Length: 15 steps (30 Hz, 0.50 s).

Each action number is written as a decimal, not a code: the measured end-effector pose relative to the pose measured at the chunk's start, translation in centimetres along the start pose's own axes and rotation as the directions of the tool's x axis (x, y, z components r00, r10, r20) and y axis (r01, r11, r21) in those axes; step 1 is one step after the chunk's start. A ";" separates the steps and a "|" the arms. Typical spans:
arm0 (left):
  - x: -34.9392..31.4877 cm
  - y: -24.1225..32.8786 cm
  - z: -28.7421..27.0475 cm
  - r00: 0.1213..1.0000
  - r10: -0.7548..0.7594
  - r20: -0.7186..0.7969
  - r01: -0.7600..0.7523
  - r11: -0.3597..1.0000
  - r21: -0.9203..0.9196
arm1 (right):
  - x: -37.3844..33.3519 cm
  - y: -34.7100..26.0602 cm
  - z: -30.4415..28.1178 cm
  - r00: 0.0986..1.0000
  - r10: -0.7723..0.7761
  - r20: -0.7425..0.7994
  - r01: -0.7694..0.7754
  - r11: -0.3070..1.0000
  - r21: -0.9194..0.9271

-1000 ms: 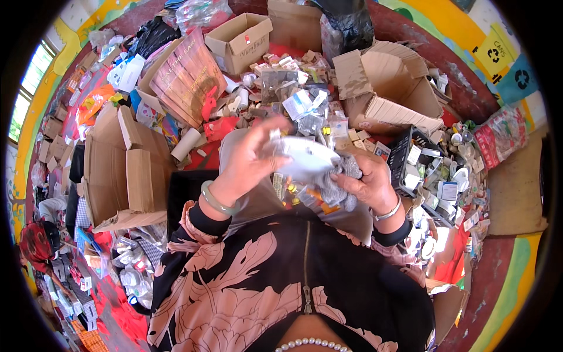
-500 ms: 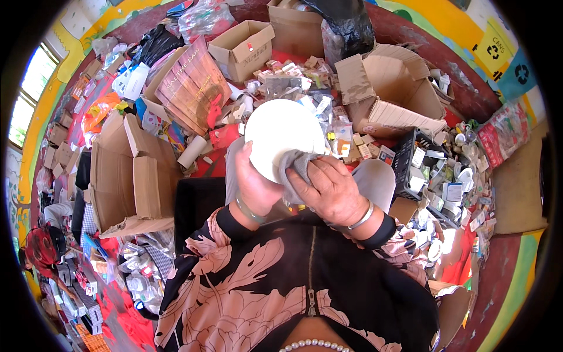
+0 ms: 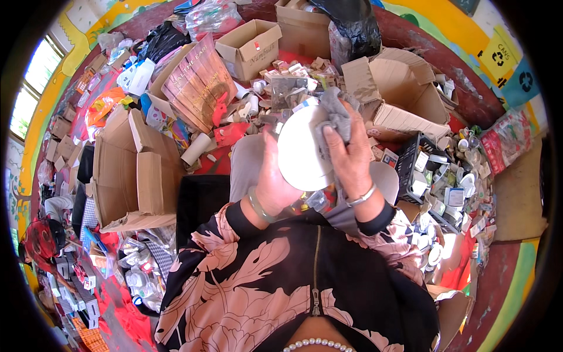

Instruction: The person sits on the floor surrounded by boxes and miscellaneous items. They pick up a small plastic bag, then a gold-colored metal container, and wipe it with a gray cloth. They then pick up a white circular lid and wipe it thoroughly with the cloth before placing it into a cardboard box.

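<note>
A round white plate [image 3: 300, 149] is held up over my lap, bright with glare, so its surface detail is hard to make out. My left hand [image 3: 274, 176] grips its left and lower edge, thumb up along the side. Bunched against the plate's upper right rim is a grey cloth [image 3: 338, 119]. My right hand [image 3: 353, 157] holds that cloth, its fingers partly hidden behind it and its thumb across the front. Below the plate, between my knees, a few small items show only in part.
An open cardboard box [image 3: 138, 176] stands at left, another box [image 3: 404, 88] at far right. A black crate [image 3: 410, 167] of mixed small goods is right of my knee. Small cartons [image 3: 299, 73] and loose items pile up ahead. Someone in red [image 3: 44, 240] is at far left.
The plate has moved right and tilted. My right hand with the cloth has gone from the plate's lower right edge up to its upper right rim.
</note>
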State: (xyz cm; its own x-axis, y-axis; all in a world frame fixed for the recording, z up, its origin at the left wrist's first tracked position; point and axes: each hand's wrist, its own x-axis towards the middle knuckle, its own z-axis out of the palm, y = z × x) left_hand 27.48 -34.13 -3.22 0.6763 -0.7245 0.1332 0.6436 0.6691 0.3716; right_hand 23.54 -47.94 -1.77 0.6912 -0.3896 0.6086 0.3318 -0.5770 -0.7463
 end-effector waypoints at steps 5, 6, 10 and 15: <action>0.2 0.2 0.1 0.999 0.021 -0.037 -0.023 0.999 -0.047 | -0.4 -3.0 2.5 0.925 -0.313 0.214 0.352 0.920 -0.174; 0.1 0.6 0.2 0.997 0.026 -0.077 -0.030 0.998 -0.052 | -0.9 -3.3 2.6 0.893 -0.328 0.309 0.375 0.921 -0.106; -0.4 3.1 0.3 0.995 0.077 -0.064 -0.068 0.988 0.136 | -2.8 -2.4 1.2 0.746 -0.432 0.507 0.494 0.870 0.015; -0.4 2.6 0.8 0.989 0.149 -0.001 -0.149 0.989 0.010 | -2.2 -0.7 -0.5 0.914 -0.233 0.332 0.338 0.890 -0.306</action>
State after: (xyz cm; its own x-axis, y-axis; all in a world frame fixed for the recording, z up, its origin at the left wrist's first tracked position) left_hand 28.58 -32.28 -1.59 0.7648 -0.6167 0.1861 0.5323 0.7678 0.3566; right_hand 21.46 -47.01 -2.47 0.7677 0.0167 0.6406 0.3324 -0.8650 -0.3759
